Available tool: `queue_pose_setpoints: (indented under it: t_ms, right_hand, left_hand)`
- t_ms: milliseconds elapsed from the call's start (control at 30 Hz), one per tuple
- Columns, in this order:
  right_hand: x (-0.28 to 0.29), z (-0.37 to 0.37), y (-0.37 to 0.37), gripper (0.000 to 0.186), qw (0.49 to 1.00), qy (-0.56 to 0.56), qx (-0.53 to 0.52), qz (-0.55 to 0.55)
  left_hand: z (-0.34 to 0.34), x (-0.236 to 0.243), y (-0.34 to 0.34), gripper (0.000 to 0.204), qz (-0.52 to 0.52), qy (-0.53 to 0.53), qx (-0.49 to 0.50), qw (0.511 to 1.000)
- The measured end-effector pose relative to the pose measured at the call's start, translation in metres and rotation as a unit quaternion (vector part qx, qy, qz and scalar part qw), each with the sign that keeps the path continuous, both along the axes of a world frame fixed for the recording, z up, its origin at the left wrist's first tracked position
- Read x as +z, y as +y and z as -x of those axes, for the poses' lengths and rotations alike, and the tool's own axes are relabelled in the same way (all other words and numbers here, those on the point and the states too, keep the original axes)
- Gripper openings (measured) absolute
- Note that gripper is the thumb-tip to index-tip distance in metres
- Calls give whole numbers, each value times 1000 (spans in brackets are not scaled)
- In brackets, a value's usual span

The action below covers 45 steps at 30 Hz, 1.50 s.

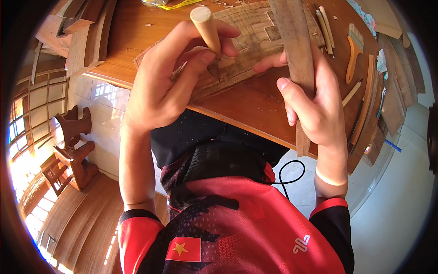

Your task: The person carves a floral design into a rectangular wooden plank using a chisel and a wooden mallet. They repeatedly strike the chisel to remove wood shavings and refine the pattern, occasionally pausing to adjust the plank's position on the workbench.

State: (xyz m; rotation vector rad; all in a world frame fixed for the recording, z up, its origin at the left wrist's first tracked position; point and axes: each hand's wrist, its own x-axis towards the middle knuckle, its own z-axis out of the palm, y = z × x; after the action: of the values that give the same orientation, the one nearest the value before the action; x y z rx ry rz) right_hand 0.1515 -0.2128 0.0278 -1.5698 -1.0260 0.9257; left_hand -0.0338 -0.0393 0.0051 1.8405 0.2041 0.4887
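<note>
My left hand (169, 86) is closed on a chisel with a pale wooden handle (206, 27), held upright with its dark blade pointing down at a weathered, carved wooden board (242, 32) that lies on the brown table (123, 36). My right hand (305, 100) grips a long, flat brown wooden bar (292, 27) above the board's right part, its index finger reaching out toward the board. The bar runs from the top of the view down past the table's near edge.
More pale-handled tools (327, 29), a paintbrush (353, 52) and wooden strips (365, 96) lie at the right. Wooden pieces (82, 27) sit at the upper left. A carved wooden chair (68, 160) stands on the tiled floor at the left. A black cable (285, 182) hangs below.
</note>
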Motion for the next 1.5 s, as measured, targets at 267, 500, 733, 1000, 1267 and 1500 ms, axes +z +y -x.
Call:
queue_pose_setpoints:
  t_ms: [267,500,733,1000,1267,1500]
  right_hand:
    - [10,1,1,44,1000,-14,8,-5]
    - [46,0,3,52,993,-111,-13,-29]
    - [73,-3,15,42,950,-298,86,-43]
    - [78,5,4,40,962,-259,90,5]
    - [75,2,6,42,964,-251,81,28]
    - [76,4,6,40,960,-269,72,-30]
  left_hand:
    - [2,1,-4,23,-12,21,11,1000]
    - [0,-7,-6,17,-50,-22,39,998]
    - [5,-2,-2,15,-114,-32,49,992]
    - [-4,11,6,14,-128,-16,5,992]
    - [-4,3,6,14,-72,-19,3,997]
    - [-5,10,6,14,-123,26,18,992]
